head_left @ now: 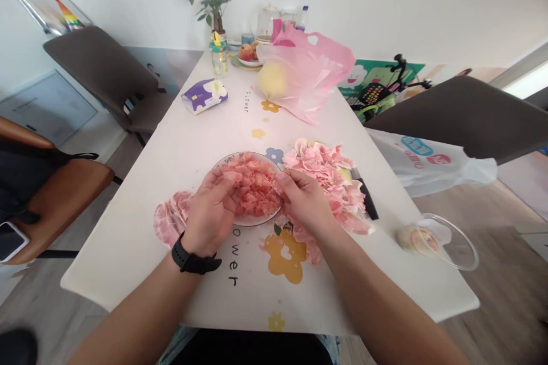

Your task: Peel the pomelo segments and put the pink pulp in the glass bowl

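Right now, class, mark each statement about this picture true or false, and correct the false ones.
1. The left hand wears a black wristband. True.
2. The left hand and the right hand are both at a round plate heaped with pink pulp. True.
3. A knife lies left of the plate. False: a dark knife lies to its right, beside a pile of pink skins.
4. The tissue pack sits inside the pink bag. False: the tissue pack lies apart from the pink bag.
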A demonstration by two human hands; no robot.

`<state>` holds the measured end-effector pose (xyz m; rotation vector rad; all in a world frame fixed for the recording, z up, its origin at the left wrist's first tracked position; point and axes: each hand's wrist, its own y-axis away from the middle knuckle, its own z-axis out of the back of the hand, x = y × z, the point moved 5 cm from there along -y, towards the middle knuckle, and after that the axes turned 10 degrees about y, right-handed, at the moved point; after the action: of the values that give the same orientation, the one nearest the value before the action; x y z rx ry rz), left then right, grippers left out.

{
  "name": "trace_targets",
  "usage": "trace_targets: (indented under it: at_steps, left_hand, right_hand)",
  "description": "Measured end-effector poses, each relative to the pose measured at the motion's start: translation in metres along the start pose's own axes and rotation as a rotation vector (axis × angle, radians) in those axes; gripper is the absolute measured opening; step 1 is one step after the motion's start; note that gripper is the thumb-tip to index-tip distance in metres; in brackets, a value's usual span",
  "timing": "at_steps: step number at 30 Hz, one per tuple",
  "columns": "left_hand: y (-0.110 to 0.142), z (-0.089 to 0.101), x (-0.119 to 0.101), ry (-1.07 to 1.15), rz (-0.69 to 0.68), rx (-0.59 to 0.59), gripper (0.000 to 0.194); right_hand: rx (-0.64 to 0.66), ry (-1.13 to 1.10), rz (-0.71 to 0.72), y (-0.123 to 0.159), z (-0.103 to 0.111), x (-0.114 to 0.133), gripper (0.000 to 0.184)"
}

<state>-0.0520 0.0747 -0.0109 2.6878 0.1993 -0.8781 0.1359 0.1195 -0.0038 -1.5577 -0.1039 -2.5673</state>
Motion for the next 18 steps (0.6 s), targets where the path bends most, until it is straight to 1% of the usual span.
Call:
trace_targets:
  at_steps: [2,5,7,9,14,18]
  left_hand:
    - [-0.001,0.001,-0.002,0.009,-0.026,-0.005,0.019]
    - [-0.001,-0.002,0.003,0.024,0.08,0.018,0.018]
    - [0.0,-0.004,0.006,0.03,0.152,0.038,0.017]
    - [0.001,-0.006,0.007,0.042,0.196,0.064,0.016]
    - [0.004,-0.011,0.008,0.074,0.23,0.104,0.013]
    - [0.005,-0.013,0.008,0.081,0.246,0.126,0.009]
  right_hand:
    - [-0.033,0.051,0.027,0.0,0.003,0.008,0.04]
    - [-0.021,0.088,0.076,0.004,0.002,0.021,0.021]
    - [0.022,0.105,0.105,0.008,-0.001,0.029,0.015]
    - [0.048,0.152,0.158,0.012,-0.004,0.039,0.013]
    - [0.008,0.411,0.372,0.019,-0.008,0.062,0.01]
    - [0.054,0.552,0.427,0.02,-0.013,0.067,0.011]
